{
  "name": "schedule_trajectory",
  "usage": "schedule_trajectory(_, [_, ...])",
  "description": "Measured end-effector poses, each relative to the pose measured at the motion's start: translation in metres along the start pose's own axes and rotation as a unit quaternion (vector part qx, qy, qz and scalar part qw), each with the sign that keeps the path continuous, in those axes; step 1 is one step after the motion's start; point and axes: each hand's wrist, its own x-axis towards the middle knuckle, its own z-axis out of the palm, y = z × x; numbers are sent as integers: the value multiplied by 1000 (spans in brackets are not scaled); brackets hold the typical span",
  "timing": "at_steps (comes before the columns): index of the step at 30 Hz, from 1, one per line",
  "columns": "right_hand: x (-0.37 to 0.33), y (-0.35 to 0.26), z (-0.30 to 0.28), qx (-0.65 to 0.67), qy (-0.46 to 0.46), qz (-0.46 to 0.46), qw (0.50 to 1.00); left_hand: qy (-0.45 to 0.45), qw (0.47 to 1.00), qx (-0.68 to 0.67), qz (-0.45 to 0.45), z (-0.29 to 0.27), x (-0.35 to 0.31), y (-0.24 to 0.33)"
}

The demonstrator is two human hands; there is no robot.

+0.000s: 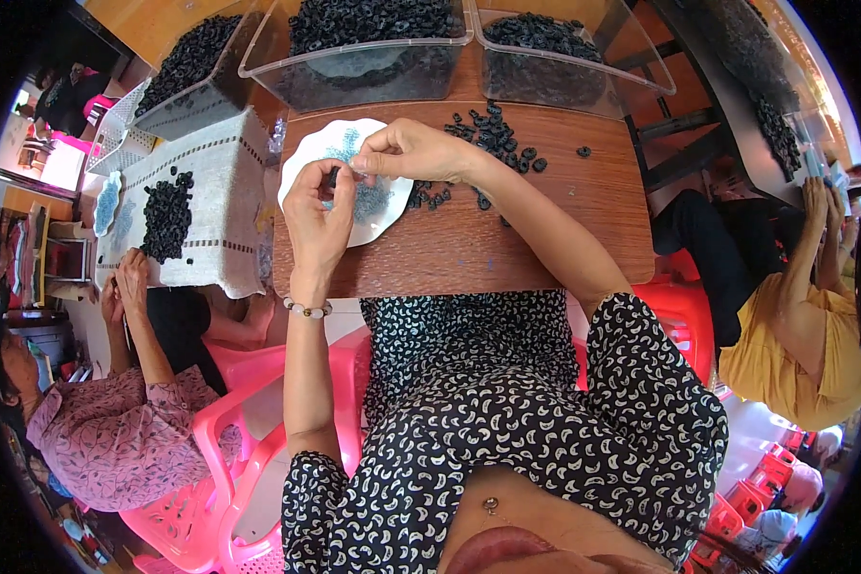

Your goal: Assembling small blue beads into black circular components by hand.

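My left hand (318,220), with a beaded bracelet at its wrist, is raised over the near side of a white scalloped plate (301,158). Its bent fingers close round a small black part, mostly hidden by them, like the loose ones on the table. From the right, my right hand (407,153) reaches across the plate, thumb and forefinger pinched against the left fingertips. Whatever that pinch holds is too small to make out. Many tiny blue-grey pieces (373,199) lie on the plate. Just right of it, small black ring-shaped parts (493,134) are scattered on the brown wooden table (545,249).
Clear plastic bins (373,81) of black parts line the table's far edge. At left, a person's hands (132,277) work beside a cloth-covered table (222,172) bearing a heap of black parts (167,218). Another person in yellow (794,325) sits at right. Pink chairs (244,459) stand close by.
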Motion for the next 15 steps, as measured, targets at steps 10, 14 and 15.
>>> schedule_trajectory(10, [0, 15, 1, 20, 30, 5, 999, 49, 996, -67, -39, 1, 0, -8])
schedule_trajectory(14, [0, 13, 7, 2, 86, -30, 996, 43, 990, -120, -65, 2, -1, -13])
schedule_trajectory(15, [-1, 10, 9, 28, 102, -50, 993, 43, 984, -159, -65, 4, -3, -12])
